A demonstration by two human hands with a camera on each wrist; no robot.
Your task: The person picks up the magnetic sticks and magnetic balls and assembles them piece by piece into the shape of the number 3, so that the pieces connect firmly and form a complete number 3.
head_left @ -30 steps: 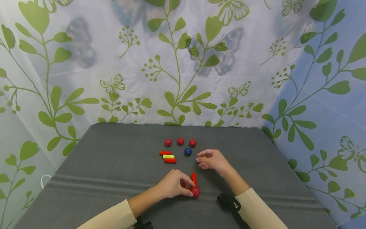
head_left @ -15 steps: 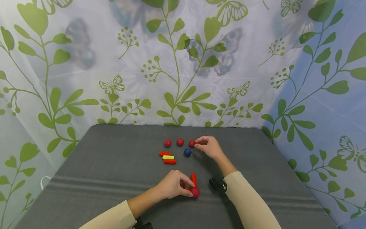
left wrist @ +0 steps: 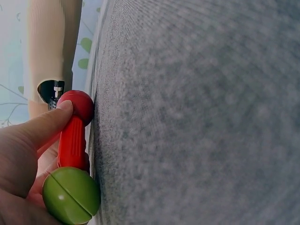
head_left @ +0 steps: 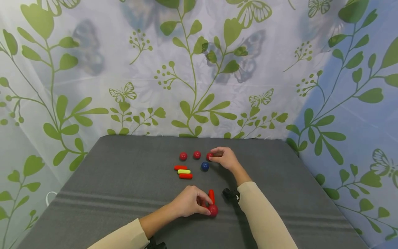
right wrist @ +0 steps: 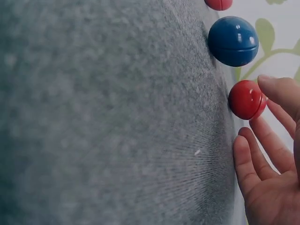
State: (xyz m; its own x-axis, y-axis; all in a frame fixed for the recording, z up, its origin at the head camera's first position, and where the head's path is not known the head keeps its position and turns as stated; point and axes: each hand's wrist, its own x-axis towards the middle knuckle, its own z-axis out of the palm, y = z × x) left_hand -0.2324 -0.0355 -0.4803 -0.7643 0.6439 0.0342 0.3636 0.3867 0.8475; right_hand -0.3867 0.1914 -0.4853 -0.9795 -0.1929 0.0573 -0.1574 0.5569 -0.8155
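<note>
My left hand (head_left: pixel 189 202) holds a small assembly of balls and rods on the table, thumb on a red ball (head_left: pixel 213 211). A red rod (head_left: pixel 211 196) points away from that ball. In the left wrist view, a ribbed red rod (left wrist: pixel 73 145) joins the red ball to a green ball (left wrist: pixel 71 196); the hand hides this green ball in the head view. At the back, my right hand (head_left: pixel 226 159) has thumb and fingers around another red ball (right wrist: pixel 246 100), pinching it where it sits on the table.
Beside the right hand lies a blue ball (head_left: pixel 205 166). Two more red balls, one left (head_left: pixel 183 156) and one middle (head_left: pixel 197 155), sit in the back row. Red rods (head_left: pixel 185 176) and a yellow rod (head_left: pixel 184 171) lie left of centre. A patterned curtain (head_left: pixel 199 69) borders the grey table (head_left: pixel 124 166).
My right hand has moved forward and left from beside the blue ball to the rightmost red ball, its fingers now around it. The left hand and its assembly have stayed put.
</note>
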